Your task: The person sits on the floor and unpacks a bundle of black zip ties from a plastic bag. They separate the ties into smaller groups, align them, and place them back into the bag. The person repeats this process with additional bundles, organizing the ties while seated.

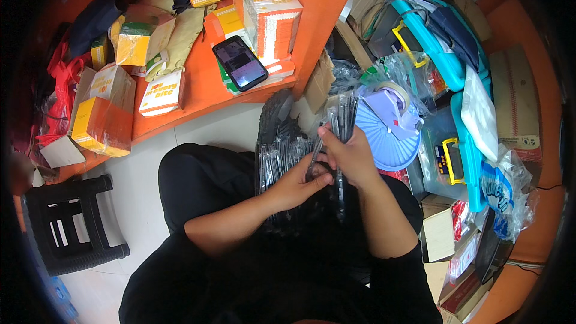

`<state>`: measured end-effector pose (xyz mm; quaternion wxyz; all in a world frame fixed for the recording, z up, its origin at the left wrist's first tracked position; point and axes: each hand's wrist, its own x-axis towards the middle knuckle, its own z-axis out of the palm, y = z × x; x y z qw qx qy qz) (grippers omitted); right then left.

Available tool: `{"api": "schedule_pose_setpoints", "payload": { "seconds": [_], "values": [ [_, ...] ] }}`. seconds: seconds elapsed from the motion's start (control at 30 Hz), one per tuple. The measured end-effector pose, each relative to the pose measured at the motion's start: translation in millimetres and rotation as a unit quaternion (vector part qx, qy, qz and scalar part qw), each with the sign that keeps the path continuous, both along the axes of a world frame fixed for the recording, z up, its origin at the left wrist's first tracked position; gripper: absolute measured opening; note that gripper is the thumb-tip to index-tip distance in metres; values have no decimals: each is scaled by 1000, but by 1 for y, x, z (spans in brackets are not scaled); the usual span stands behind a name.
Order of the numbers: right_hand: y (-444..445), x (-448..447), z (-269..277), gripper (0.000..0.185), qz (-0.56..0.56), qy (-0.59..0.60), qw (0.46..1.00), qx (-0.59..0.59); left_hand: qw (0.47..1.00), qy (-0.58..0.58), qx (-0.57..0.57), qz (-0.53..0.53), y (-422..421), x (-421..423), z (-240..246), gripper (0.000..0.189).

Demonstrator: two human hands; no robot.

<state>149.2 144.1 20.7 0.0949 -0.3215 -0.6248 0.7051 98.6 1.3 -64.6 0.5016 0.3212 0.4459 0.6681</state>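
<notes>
My right hand (pixel 353 153) is closed around a bundle of thin, clear-wrapped black sticks, perhaps pens (pixel 343 117), which point up and down past the fist. Close beside it, my left hand (pixel 299 180) holds one similar slim wrapped item (pixel 316 146) between fingers and thumb; the fingers of both hands nearly meet. Many more wrapped sticks (pixel 276 159) stand packed side by side just beyond my left forearm, over my lap. What contains them is dark and hard to make out.
An orange shelf (pixel 198 103) bears a smartphone (pixel 240 63) and plastic-wrapped card stacks (pixel 272 13). At right are a lavender pleated round object (pixel 382 144), a tape dispenser (pixel 393 108) and turquoise-lidded bins (pixel 468 153). A black plastic stool (pixel 76 225) stands at left.
</notes>
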Motion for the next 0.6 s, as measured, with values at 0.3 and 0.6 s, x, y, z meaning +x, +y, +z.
{"api": "schedule_pose_setpoints", "payload": {
  "seconds": [0.3, 0.6],
  "values": [
    [-26, -9, -25, 23, -12, 51, 998, 33, 996, 85, -4, 30, -4, -7, 11, 74],
    [-3, -3, -7, 28, 142, 90, 942, 292, 977, -98, -91, 167, -30, -73, 33, 21]
  ]
}}
